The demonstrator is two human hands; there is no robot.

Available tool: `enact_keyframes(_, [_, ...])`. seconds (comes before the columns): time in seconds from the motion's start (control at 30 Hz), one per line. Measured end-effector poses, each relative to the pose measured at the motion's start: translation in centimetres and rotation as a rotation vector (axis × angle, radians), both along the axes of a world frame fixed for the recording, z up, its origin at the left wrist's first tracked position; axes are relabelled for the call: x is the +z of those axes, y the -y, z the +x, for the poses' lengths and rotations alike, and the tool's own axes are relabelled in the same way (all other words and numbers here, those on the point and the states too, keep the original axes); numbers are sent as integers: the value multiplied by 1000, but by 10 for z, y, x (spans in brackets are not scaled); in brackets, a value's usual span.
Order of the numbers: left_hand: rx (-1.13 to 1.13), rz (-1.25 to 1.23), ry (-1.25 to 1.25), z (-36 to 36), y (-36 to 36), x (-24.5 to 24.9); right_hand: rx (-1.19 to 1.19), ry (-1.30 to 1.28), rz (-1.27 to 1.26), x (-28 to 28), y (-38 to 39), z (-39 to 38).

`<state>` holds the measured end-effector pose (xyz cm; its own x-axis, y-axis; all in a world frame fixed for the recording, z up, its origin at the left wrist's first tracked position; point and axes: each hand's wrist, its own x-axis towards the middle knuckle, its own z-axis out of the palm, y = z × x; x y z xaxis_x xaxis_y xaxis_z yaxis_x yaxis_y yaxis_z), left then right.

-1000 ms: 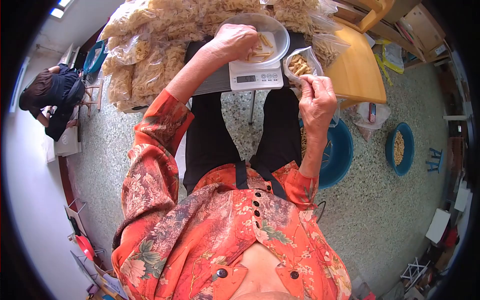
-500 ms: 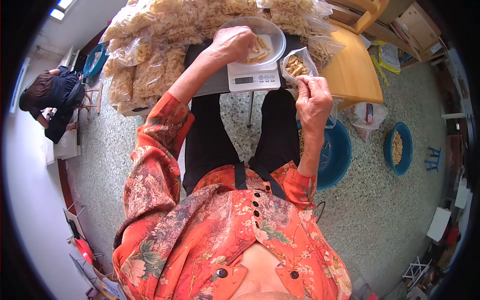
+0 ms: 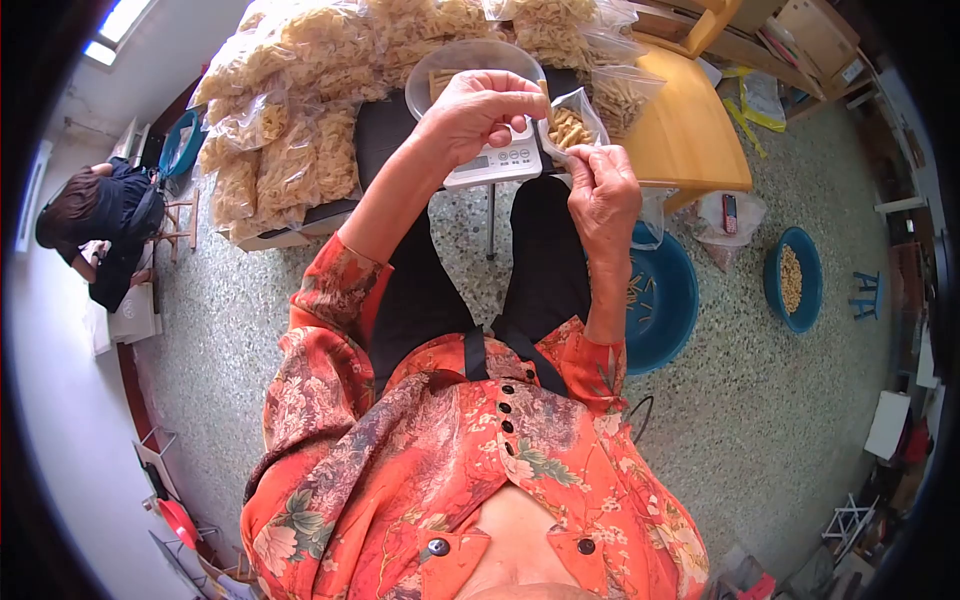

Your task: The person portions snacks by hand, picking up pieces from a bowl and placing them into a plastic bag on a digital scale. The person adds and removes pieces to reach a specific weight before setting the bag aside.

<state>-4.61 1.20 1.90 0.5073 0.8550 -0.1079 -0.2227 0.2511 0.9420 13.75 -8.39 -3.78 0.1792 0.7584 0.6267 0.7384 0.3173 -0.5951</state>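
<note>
My left hand point(image 3: 482, 115) is raised over the front of a clear plastic bowl point(image 3: 418, 85). Its thumb and forefinger pinch a short tan stick point(image 3: 543, 88) beside the mouth of a plastic bag. My right hand point(image 3: 606, 190) grips the near edge of that small clear plastic bag point(image 3: 590, 118), which holds several tan stick-shaped pieces point(image 3: 568, 130). A white digital scale point(image 3: 515, 167) stands beneath the bowl, partly covered by my left hand. More tan sticks show in the bowl; the rest of its contents are hidden.
Filled plastic bags point(image 3: 310, 150) are piled behind and left of the scale. A wooden chair seat point(image 3: 700, 130) stands at right. Blue basins point(image 3: 675, 310) sit on the speckled floor point(image 3: 740, 420); another person point(image 3: 110, 215) is seated far left.
My left hand has come out of the bowl and moved right to the bag, with a tan stick in its fingers. My right hand still grips the bag, now a little nearer the scale.
</note>
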Motion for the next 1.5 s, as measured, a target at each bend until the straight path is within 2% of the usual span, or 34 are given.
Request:
enact_keyframes(0.03, [-3,0,1,3,0,-1,-3,1,0,1,1,0])
enact_keyframes(0.1, [43,217,-157,9,0,-5,-5,-5,-6,2,1,0])
enact_keyframes(0.13, [103,327,-316,15,6,-1,-6,-6,-7,2,1,1])
enact_keyframes(0.17, [102,326,-316,19,7,2,-6,-8,-3,1,1,1])
enact_keyframes(0.23, [238,568,-459,23,8,5,-6,-12,-2,0,1,3])
enact_keyframes(0.27, [255,606,-366,21,0,-1,-13,-12,-5,0,1,3])
enact_keyframes(0.3, [298,680,-378,17,-8,-2,-19,-12,-6,-1,1,4])
enact_keyframes(0.4, [324,903,-699,-7,-28,-3,-17,-33,1,-1,1,5])
enact_keyframes(0.43, [325,904,-703,-12,-31,-4,-14,-36,2,0,1,5])
enact_keyframes(0.5, [204,963,-1141,-19,-36,-7,-20,-27,-1,1,1,4])
enact_keyframes(0.57, [168,939,-1132,-22,-36,-14,-17,-34,-6,1,2,3])
enact_keyframes(0.67, [29,842,-1271,-18,-38,-19,-13,-31,-9,2,3,4])
enact_keyframes(0.77, [-2,840,-1331,-14,-41,-21,-13,-15,-3,4,3,5])
enact_keyframes(1.27, [8,880,-1431,-5,-46,-27,-15,-17,-13,2,2,5])
enact_keyframes(1.5, [101,893,-1315,-13,-51,-24,-17,-18,-12,1,2,6])
